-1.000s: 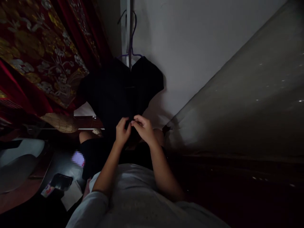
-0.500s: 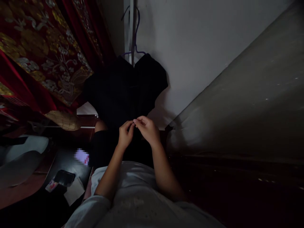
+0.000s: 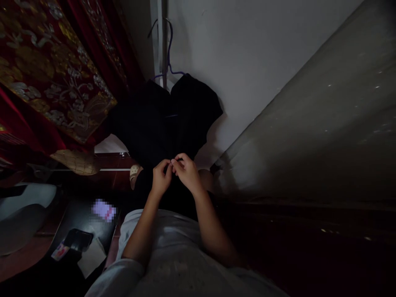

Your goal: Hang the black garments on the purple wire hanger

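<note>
A black garment (image 3: 167, 119) hangs on a purple hanger (image 3: 168, 53) against a white wall. My left hand (image 3: 161, 179) and my right hand (image 3: 185, 173) meet at the garment's lower front. Both hands have their fingers pinched together on the dark cloth, fingertips almost touching each other. What exactly sits between the fingertips is too dark to make out. My forearms reach up from my white shirt (image 3: 173, 255).
A red curtain with gold flowers (image 3: 52, 70) hangs at the left. A large grey slanted surface (image 3: 309, 136) fills the right. At the lower left a dark table (image 3: 77, 222) carries a black phone (image 3: 77, 239), cards and paper. A foot in a sandal (image 3: 135, 172) shows below the garment.
My hands stay pinched at the same spot on the garment. The view shifted slightly, first to the right, then back to the left.
</note>
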A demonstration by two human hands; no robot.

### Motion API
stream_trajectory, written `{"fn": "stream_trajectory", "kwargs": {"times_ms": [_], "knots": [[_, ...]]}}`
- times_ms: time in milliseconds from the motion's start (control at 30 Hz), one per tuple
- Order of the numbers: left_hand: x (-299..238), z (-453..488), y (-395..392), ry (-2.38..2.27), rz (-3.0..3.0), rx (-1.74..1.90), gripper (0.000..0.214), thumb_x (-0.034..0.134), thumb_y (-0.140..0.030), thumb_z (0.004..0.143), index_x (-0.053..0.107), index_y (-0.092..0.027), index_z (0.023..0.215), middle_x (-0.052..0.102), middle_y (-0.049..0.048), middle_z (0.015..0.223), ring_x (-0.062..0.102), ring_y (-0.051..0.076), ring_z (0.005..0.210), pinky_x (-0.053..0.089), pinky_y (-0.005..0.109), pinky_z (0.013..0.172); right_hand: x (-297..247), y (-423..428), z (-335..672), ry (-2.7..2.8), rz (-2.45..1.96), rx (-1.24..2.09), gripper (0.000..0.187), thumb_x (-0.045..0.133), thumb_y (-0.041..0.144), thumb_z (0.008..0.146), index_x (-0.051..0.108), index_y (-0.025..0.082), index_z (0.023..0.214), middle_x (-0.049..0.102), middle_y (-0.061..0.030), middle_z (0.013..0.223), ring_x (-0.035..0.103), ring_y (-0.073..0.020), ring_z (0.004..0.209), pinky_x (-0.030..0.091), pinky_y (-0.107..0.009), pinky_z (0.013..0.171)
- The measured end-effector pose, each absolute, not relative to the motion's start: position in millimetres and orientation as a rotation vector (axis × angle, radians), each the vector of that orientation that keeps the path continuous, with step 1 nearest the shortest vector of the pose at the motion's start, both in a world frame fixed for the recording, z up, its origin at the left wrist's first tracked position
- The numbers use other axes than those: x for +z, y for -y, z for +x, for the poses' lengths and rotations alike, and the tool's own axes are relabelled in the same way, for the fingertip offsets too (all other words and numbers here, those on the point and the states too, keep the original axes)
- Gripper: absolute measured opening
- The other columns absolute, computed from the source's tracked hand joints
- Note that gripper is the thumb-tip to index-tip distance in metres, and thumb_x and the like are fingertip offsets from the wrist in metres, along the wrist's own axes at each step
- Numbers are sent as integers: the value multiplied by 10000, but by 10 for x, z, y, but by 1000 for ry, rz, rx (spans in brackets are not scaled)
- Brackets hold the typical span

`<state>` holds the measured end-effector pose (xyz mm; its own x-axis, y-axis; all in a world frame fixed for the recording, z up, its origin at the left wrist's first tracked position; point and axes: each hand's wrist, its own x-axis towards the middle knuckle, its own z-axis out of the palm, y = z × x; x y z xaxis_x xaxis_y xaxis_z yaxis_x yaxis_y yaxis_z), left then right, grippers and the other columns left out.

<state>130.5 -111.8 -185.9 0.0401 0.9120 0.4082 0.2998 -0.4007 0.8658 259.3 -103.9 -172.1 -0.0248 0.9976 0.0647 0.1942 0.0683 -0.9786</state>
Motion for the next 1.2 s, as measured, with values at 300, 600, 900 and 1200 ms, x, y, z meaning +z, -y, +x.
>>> {"fn": "stream_trajectory", "kwargs": {"times_ms": [300, 600, 900, 1200], "knots": [[-1878, 1192, 1121, -1283, 1707, 1432, 153, 535, -253, 974, 614, -162, 880, 632, 13, 787, 599, 152, 763, 450, 224, 734, -1689, 1063, 2567, 1251, -1025, 1480, 310, 644, 488, 833, 570, 188, 800, 463, 80, 452, 433, -86, 410, 364, -225, 469], [-1991, 1051, 1130, -1285, 1690, 1449, 237, 543, -363, 993, 567, -171, 855, 546, -11, 733, 531, 141, 701, 413, 222, 680, -1668, 1089, 2399, 1221, -971, 1502, 305, 638, 436, 811, 701, 137, 798, 440, 73, 408, 369, -64, 362, 275, -209, 420], [-2258, 908, 989, -1276, 1637, 1436, 270, 629, -392, 978, 755, -159, 925, 737, 84, 935, 698, 231, 919, 513, 320, 857, -768, 281, 2348, 779, -788, 1272, 308, 579, 359, 883, 566, 176, 636, 279, 96, 396, 268, -43, 348, 225, -193, 394], [-1625, 974, 723, -1196, 1872, 1551, 370, 685, -441, 979, 673, -188, 1249, 710, 92, 1101, 688, 208, 971, 544, 330, 905, -97, 266, 2352, 1096, -724, 1044, 304, 556, 266, 875, 623, 159, 598, 443, 23, 421, 349, -78, 373, 240, -209, 391]]}}
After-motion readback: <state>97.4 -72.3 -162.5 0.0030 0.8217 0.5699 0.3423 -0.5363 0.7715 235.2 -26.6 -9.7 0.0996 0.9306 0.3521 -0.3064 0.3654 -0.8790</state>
